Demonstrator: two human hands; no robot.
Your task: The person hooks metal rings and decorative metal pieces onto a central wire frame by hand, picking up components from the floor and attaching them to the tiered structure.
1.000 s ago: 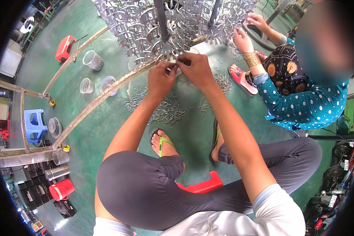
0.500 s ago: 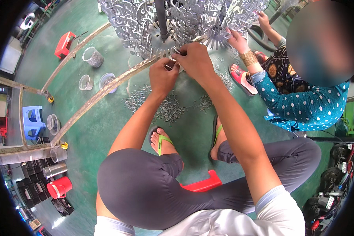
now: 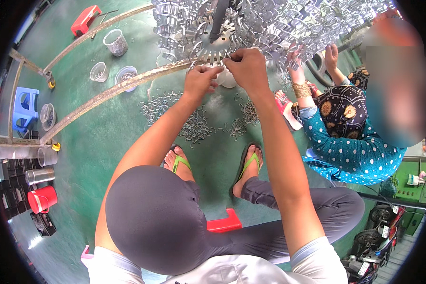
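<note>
Just in front of me stands a rack with a slotted metal disc (image 3: 212,46) around a dark pole (image 3: 218,21). Curved silvery metal pieces (image 3: 168,31) hang thickly about it. My right hand (image 3: 248,70) is at the disc's near edge, thumb and fingers pinched together; whatever lies between them is too small to make out. Slightly lower and to the left, my left hand (image 3: 199,85) has its thumb and forefinger brought together, pointing toward the right hand. What it holds, if anything, cannot be told. Small metal hooks (image 3: 194,127) lie scattered on the floor below.
A rusty frame bar (image 3: 104,105) crosses from the rack to the lower left. Beyond it stand plastic tubs (image 3: 116,43), a red stool (image 3: 86,20) and a blue stool (image 3: 25,108). At right a co-worker in a dotted teal top (image 3: 350,154) sits with both hands by the rack.
The whole view has shifted. My hands, close together before, are now a little apart, the left fingers away from the right ones. One of the co-worker's hands is now raised with fingers up.
</note>
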